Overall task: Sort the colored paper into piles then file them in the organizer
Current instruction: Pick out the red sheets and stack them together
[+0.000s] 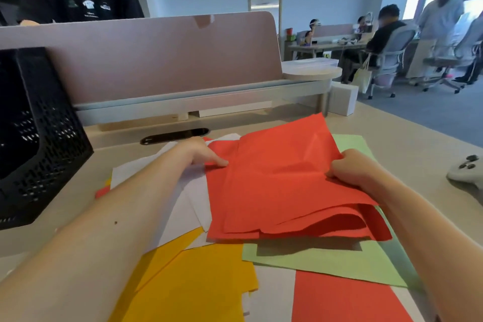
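A stack of red sheets (pixel 277 180) lies half lifted over the middle of the desk. My right hand (pixel 350 168) grips its right edge, fingers curled round the paper. My left hand (pixel 202 154) touches the stack's left edge with extended fingers. White sheets (pixel 188 206) lie under my left forearm. Yellow sheets (pixel 198 280) are spread at the front left. A light green sheet (pixel 324 261) lies under the red stack, and another red sheet (pixel 347 300) lies at the front right. The black mesh organizer (pixel 39 133) stands at the left.
A pink desk divider (pixel 162 60) runs along the back, with a person in black behind it. A white game controller (pixel 467 172) sits at the right edge. A cable slot (pixel 173 136) lies behind the papers. People and office chairs fill the far right.
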### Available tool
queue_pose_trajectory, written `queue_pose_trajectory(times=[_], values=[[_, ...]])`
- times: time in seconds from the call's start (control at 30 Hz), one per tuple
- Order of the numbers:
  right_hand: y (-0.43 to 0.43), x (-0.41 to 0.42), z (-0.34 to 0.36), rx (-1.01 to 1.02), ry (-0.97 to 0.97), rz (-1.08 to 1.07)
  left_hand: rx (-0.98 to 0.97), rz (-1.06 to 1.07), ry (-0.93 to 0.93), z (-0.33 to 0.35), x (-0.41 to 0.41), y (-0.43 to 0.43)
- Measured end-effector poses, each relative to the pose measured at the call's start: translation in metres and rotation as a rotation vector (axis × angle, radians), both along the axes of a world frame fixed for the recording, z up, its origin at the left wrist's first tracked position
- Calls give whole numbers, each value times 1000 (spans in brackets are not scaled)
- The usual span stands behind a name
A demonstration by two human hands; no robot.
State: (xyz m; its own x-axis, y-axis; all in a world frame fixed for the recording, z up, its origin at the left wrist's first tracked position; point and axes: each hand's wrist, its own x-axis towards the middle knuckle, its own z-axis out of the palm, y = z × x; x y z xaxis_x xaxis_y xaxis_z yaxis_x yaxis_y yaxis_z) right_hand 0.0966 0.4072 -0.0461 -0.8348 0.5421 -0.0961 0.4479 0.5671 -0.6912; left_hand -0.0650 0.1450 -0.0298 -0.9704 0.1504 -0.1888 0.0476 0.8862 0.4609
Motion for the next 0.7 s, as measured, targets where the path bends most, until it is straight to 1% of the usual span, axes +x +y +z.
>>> queue_pose_trajectory(times=[0.07,0.17,0.23,0.33,0.4,0.5,0.53,0.6,0.7], values=[[0,1,0,-8,6,7,34,8,-28,-1,-8,5],[-1,3,1,-24,11,14,187,-17,-47,-6,-13,10],[-1,6,1,-19,19,17,285,-1,-8,-9,-11,11],[-2,9,0,-40,38,23,414,87,93,-9,-4,2],[-6,11,-1,-94,62,29,475,125,152,-6,4,-11],[-15,11,-2,-229,104,53,576,163,234,6,16,-36],[-18,11,-1,-266,117,65,572,186,293,12,19,-46],[-25,11,1,-328,131,95,504,225,398,26,24,-67],[-37,14,7,-380,131,136,400,241,478,52,38,-95]])
